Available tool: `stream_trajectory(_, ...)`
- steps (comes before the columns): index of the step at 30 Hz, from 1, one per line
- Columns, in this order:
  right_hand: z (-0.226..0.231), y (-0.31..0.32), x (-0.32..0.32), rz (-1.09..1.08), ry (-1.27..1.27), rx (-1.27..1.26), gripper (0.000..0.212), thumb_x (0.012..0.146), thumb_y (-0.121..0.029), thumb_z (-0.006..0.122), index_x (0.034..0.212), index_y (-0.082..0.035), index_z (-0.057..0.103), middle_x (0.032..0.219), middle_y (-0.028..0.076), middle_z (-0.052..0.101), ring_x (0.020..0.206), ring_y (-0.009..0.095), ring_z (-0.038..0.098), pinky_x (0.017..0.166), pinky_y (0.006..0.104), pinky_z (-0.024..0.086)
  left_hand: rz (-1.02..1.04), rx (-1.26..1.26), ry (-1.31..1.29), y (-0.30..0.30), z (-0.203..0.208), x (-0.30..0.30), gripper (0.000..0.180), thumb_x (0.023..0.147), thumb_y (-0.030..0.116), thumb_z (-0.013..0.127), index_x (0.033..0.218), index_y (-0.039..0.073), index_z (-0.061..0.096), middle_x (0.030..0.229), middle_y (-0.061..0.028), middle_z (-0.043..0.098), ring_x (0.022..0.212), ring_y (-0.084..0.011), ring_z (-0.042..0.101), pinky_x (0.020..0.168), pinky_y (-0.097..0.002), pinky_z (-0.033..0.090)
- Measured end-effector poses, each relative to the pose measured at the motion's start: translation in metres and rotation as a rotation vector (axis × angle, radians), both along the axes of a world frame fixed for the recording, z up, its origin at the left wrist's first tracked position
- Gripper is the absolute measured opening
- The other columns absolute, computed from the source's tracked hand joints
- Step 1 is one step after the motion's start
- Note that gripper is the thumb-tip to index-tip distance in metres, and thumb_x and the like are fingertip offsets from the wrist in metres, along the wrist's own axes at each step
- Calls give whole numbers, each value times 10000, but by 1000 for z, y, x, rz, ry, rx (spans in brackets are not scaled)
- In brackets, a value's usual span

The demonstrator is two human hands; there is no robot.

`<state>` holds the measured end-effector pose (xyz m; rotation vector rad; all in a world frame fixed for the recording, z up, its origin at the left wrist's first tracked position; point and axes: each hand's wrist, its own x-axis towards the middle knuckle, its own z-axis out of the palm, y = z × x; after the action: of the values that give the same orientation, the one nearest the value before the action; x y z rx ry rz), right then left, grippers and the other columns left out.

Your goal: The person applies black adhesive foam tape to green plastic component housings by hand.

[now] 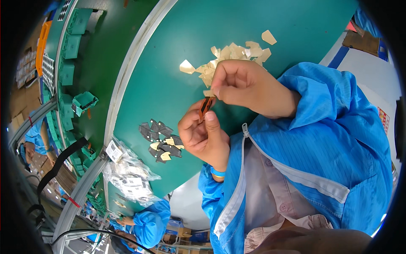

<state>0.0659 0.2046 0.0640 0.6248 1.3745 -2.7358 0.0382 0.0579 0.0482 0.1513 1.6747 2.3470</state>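
My left hand (205,137) is closed round a small orange-and-black part (206,106), its thumb pressed along one side. A cream-coloured flat piece (208,92) sits at the upper end of that part, and my right hand (251,89) pinches it between thumb and fingertip. Whether this piece is still attached to the part, I cannot tell. Beyond my right hand, loose cream pieces (230,53) lie in a heap on the green table (169,93). Left of my left hand are several dark grey shaped parts (152,131), some with cream patches.
Clear plastic bags (133,178) holding parts lie at the table's left corner, beside a metal edge rail (122,76). Past the rail stand green bins (72,46). A co-worker in a blue sleeve (152,222) works at the lower left; another person is at far left.
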Motion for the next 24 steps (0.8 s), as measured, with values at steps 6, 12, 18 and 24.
stream_trajectory(6,4,7,1,-94,-165,-159,67,895,-31,614,930,-46,558,815,0,542,731,92,487,660,248,398,102,124,-58,1,3,1,201,914,-44,615,1082,15,522,1158,-214,627,1008,-280,652,948,-400,515)
stream_trajectory(12,-11,23,10,55,250,1061,83,869,-56,636,943,-62,598,975,52,553,850,164,533,731,301,426,298,-727,1075,-8,12,-14,165,811,9,715,946,92,669,1066,-104,613,1027,-272,597,926,-434,496)
stream_trajectory(18,11,32,12,96,274,986,103,921,-102,631,1011,-53,616,1007,37,579,898,141,554,817,306,430,497,-1001,1617,-11,8,-30,197,766,78,786,892,204,701,1011,-43,618,1013,-235,591,971,-485,444)
stream_trajectory(24,29,19,4,209,23,367,145,963,-168,621,1035,-42,623,1016,35,624,918,116,570,817,267,454,528,-976,1752,0,16,-27,217,789,72,749,870,271,724,929,67,615,1031,-135,547,1036,-470,318)
